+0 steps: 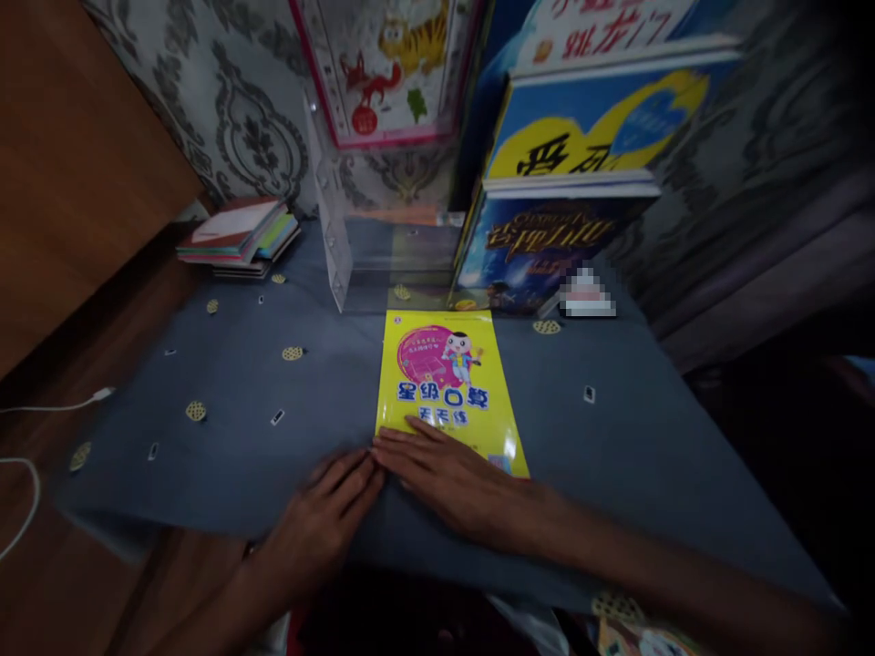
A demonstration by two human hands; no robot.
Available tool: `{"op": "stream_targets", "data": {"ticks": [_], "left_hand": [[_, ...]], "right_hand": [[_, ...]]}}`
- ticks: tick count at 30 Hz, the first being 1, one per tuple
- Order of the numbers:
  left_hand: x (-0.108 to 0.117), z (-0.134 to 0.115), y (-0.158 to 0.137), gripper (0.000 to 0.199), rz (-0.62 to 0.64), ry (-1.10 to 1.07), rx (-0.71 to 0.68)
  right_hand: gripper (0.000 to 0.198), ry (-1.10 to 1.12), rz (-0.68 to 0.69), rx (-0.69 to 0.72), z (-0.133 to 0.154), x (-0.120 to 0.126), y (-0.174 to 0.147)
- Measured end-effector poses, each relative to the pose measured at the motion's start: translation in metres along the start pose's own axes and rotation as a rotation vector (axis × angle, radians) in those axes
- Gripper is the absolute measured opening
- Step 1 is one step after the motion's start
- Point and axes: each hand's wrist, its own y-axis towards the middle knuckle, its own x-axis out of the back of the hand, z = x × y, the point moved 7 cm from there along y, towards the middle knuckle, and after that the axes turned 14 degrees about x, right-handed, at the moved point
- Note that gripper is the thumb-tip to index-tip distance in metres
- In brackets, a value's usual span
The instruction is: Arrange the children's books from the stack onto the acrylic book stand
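Item one, as I have it on the head camera: a booklet, yellow, glossy; pink round panel, capped cartoon figure, blue Chinese lettering. Lying face up on the grey-blue tablecloth, its title upright to me.

Right hand: laid flat, fingers extended, across the booklet's lower left part. Left hand: fingers close together, tips at the lower left corner beside the right fingertips; I cannot tell whether it pinches the edge.

Beyond the top edge: clear stand, dark-blue book. Far left: book stack.
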Motion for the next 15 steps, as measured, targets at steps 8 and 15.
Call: {"op": "stream_targets", "data": {"ticks": [8,15], "left_hand": [[-0.001,0.002,0.003,0.044,-0.082,0.034,-0.017],[-0.003,0.005,0.003,0.042,-0.078,0.061,-0.001]], "right_hand": [[0.05,-0.025,0.022,-0.085,-0.078,0.035,0.02],[0.047,-0.127,-0.08,-0.148,-0.139,0.065,0.032]]}}
